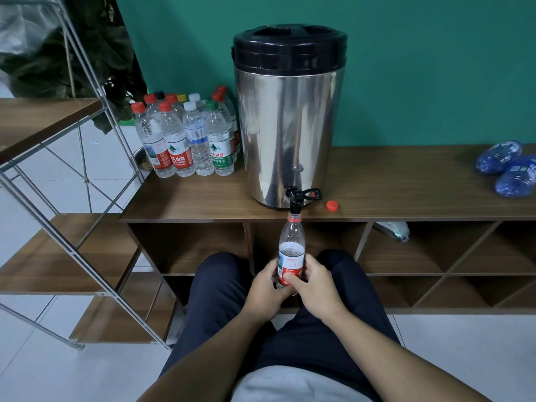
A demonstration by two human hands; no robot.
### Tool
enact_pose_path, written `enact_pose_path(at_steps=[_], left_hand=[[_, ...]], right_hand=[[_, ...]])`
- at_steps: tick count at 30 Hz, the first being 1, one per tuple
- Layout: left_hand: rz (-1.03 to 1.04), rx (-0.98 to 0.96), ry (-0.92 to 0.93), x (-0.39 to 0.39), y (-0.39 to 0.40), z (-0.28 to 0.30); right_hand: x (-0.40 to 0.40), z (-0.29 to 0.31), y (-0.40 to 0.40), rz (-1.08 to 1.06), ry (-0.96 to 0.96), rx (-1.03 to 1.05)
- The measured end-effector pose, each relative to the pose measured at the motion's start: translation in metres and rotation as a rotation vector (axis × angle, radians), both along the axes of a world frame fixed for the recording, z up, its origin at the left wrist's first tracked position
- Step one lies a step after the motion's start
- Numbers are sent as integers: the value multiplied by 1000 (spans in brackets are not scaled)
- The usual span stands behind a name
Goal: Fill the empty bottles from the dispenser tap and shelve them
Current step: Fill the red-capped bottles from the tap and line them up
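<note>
A clear plastic bottle (291,248) with a red and white label stands upright under the black tap (295,202) of the steel dispenser (287,117). Its open neck sits right at the spout and water reaches about the label's top. My left hand (265,288) and my right hand (311,282) both grip the bottle's lower part. Its red cap (332,206) lies on the wooden counter (188,198) just right of the tap.
Several capped bottles (188,137) stand in a cluster left of the dispenser. Blue crushed bottles (507,166) lie at the counter's far right. Open cubbies sit below the counter, one holding a clear bottle (393,230). A metal-framed wooden shelf rack (72,250) stands at left.
</note>
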State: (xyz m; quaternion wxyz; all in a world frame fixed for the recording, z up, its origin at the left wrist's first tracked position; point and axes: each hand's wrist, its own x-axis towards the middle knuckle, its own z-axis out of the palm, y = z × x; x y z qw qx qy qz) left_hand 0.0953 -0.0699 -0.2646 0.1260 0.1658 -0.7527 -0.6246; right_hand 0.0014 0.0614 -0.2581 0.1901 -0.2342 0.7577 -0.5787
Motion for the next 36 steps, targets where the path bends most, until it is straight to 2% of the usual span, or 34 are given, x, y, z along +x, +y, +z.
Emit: enact_pose_path(at_steps=[36], left_hand=[[-2,28,2,2,1,2]], right_hand=[[-1,-3,0,1,8,15]])
